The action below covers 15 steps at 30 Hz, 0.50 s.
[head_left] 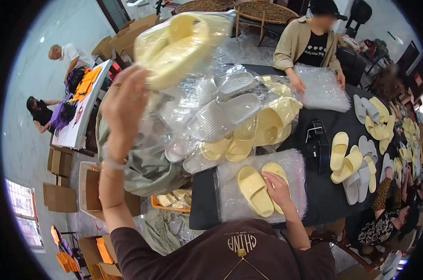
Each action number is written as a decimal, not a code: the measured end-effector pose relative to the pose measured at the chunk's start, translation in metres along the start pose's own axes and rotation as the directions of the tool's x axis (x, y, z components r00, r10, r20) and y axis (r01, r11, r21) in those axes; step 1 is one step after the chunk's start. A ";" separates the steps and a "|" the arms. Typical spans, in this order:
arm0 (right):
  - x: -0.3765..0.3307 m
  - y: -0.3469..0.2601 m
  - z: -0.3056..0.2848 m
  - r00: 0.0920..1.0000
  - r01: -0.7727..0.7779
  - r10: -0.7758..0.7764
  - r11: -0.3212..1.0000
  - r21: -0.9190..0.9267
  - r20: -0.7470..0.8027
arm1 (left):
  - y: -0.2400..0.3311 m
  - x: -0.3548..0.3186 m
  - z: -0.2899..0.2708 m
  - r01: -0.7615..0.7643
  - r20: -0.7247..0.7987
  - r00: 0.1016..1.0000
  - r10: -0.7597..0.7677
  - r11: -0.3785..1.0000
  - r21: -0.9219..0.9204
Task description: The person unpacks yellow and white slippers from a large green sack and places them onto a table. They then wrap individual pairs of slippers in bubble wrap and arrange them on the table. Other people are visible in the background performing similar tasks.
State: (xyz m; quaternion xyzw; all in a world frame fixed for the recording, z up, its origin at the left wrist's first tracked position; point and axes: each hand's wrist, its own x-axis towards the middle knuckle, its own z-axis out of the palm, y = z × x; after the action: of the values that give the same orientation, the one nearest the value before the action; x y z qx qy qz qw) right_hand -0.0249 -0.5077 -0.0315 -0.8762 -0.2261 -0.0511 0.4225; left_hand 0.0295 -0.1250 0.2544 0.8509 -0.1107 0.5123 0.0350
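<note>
My left hand (pixel 123 105) is raised at the upper left, its fingers closed on a clear plastic bag with yellow slippers (pixel 185 49) inside. My right hand (pixel 278 191) closes over the strap of a yellow slipper (pixel 273 171) in front of me. Beside that one lies its mate, another yellow slipper (pixel 255 190). Both rest on a stack of flat clear plastic bags (pixel 230 210) at the table's near edge. Just beyond, bagged grey slippers (pixel 225 116) and bagged yellow slippers (pixel 267 126) are heaped, partly behind the raised bag.
A black-covered table (pixel 204 196) carries a black dispenser-like object (pixel 317 144) and loose yellow and grey slippers (pixel 351 163) at right. Across it, a person handles a clear bag stack (pixel 321 88). Green cloth (pixel 150 163), an orange crate (pixel 157 205) and cardboard boxes (pixel 59 196) stand left.
</note>
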 end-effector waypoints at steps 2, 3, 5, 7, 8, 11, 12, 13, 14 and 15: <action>-0.001 -0.001 -0.006 1.000 -0.003 0.003 1.000 0.014 -0.022 | 0.015 -0.006 0.040 -0.163 -0.069 0.982 0.174 0.976 0.141; -0.003 -0.002 -0.009 0.999 -0.019 0.020 1.000 0.018 -0.039 | 0.025 -0.009 0.061 -0.279 -0.064 0.956 0.287 0.953 0.118; -0.007 -0.001 -0.011 0.998 -0.038 0.039 0.999 0.028 -0.047 | 0.034 -0.039 0.106 -0.408 0.054 0.912 0.406 0.885 0.225; -0.016 0.006 -0.012 0.995 -0.078 0.078 0.997 0.011 -0.057 | 0.050 -0.070 0.162 -0.451 0.118 0.889 0.442 0.891 0.061; -0.018 0.008 -0.011 0.994 -0.093 0.093 0.996 0.013 -0.054 | 0.061 -0.085 0.186 -0.363 0.371 0.858 0.354 0.930 -0.049; -0.023 0.009 -0.011 0.992 -0.117 0.118 0.993 0.010 -0.046 | 0.078 -0.102 0.220 -0.276 0.560 0.732 0.388 0.921 -0.276; -0.022 0.008 -0.010 0.993 -0.112 0.112 0.994 0.005 -0.046 | 0.079 -0.105 0.224 -0.242 0.592 0.691 0.414 0.905 -0.350; -0.021 0.008 -0.011 0.993 -0.105 0.105 0.994 0.001 -0.045 | 0.079 -0.105 0.229 -0.236 0.596 0.684 0.420 0.901 -0.364; -0.020 0.009 -0.012 0.993 -0.105 0.105 0.995 0.002 -0.047 | 0.079 -0.106 0.233 -0.218 0.619 0.668 0.413 0.904 -0.367; -0.020 0.009 -0.012 0.993 -0.109 0.109 0.994 0.003 -0.048 | 0.080 -0.104 0.236 -0.198 0.643 0.649 0.407 0.906 -0.374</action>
State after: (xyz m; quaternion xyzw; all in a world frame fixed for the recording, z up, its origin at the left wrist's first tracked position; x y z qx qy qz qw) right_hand -0.0378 -0.5286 -0.0361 -0.8858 -0.1676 -0.0488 0.4299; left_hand 0.1687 -0.2274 0.0467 0.9370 -0.3260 0.1244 0.0185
